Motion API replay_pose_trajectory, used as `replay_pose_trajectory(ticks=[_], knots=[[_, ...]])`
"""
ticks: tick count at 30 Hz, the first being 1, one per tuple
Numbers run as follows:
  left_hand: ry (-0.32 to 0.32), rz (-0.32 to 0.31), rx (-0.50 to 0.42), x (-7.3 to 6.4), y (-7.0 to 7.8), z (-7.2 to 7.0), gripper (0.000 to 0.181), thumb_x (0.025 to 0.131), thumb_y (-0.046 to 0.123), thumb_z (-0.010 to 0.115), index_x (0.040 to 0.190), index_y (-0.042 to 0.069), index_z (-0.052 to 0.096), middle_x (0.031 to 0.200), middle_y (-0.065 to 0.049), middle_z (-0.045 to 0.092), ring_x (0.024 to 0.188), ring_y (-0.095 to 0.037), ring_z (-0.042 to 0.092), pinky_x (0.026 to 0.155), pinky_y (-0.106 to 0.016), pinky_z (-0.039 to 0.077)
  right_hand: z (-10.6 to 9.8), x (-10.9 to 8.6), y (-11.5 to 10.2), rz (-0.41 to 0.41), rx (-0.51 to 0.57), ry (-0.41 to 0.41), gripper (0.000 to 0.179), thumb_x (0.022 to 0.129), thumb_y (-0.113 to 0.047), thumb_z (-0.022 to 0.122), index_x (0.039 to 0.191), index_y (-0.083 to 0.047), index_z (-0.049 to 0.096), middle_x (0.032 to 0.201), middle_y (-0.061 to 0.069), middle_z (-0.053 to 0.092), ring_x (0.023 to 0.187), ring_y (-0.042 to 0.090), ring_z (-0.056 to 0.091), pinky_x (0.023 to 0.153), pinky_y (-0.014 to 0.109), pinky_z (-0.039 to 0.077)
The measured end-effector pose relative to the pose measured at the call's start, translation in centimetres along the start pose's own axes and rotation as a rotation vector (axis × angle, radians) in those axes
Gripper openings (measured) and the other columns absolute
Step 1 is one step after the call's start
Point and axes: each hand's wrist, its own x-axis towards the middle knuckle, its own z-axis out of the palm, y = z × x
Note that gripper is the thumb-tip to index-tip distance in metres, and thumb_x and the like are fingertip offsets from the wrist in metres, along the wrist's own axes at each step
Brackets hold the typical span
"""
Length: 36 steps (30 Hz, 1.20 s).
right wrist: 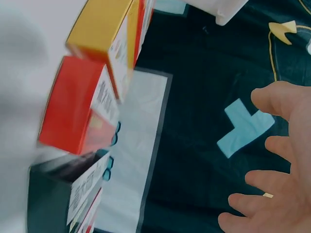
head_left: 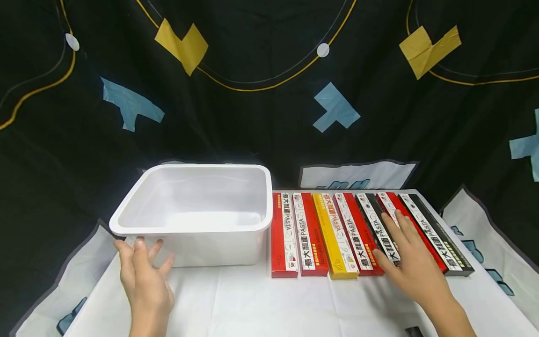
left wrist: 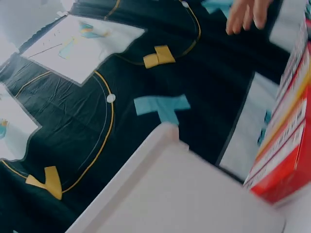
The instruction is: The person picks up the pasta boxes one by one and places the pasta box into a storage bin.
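A white plastic bin (head_left: pixel 191 248) stands at the left of the table. My left hand (head_left: pixel 147 276) is at the bin's front left corner with its fingers spread; whether it touches the wall I cannot tell. Right of the bin, several long pasta boxes lie side by side, among them a red box (head_left: pixel 278 234), a yellow box (head_left: pixel 326 234) and a black box (head_left: pixel 450 238). Over the boxes at the right end is my right hand (head_left: pixel 412 262), palm down, fingers extended, holding nothing. The right wrist view shows that hand (right wrist: pixel 279 160) beside a red box (right wrist: pixel 73 107).
A white cloth covers the table (head_left: pixel 252 304). Behind it hangs a black curtain (head_left: pixel 252 126) with yellow and blue patterns. A small black object (head_left: pixel 414 331) lies at the front edge of the head view.
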Motion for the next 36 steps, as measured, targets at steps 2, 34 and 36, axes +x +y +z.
replay_pose_trajectory(ticks=[2, 34, 36], knots=[[0.023, -0.063, -0.139, 0.2, 0.0, 0.3, 0.063, 0.106, 0.036, 0.032, 0.156, 0.026, -0.005, 0.155, -0.014, 0.010, 0.135, -0.041, 0.029, 0.104, -0.063, 0.036, -0.1, -0.1, 0.5, 0.013, -0.006, 0.004, 0.084, 0.085, -0.030, 0.074, 0.155, -0.026, 0.026, 0.159, 0.015, 0.020, 0.143, 0.042, 0.018, 0.099, 0.075, 0.034], [0.243, -0.223, -0.400, 2.8, -1.8, 1.2, 0.083, 0.088, -0.004, 0.067, 0.141, 0.035, 0.017, 0.116, -0.013, 0.045, 0.096, -0.028, 0.063, 0.086, -0.041, 0.059, 0.2, -2.3, 19.3, 0.523, -0.046, -0.282, 0.079, 0.097, -0.049, 0.053, 0.141, 0.013, 0.029, 0.126, 0.047, 0.036, 0.109, 0.064, 0.038, 0.081, 0.076, 0.040], [0.243, -0.221, -0.391, 2.8, -1.8, 1.2, 0.082, 0.089, -0.004, 0.067, 0.141, 0.035, 0.015, 0.116, -0.013, 0.045, 0.095, -0.027, 0.063, 0.086, -0.041, 0.059, 0.0, -2.1, 19.7, 0.555, -0.046, -0.302, 0.082, 0.096, -0.052, 0.054, 0.140, 0.013, 0.029, 0.126, 0.047, 0.036, 0.108, 0.063, 0.038, 0.081, 0.075, 0.041]])
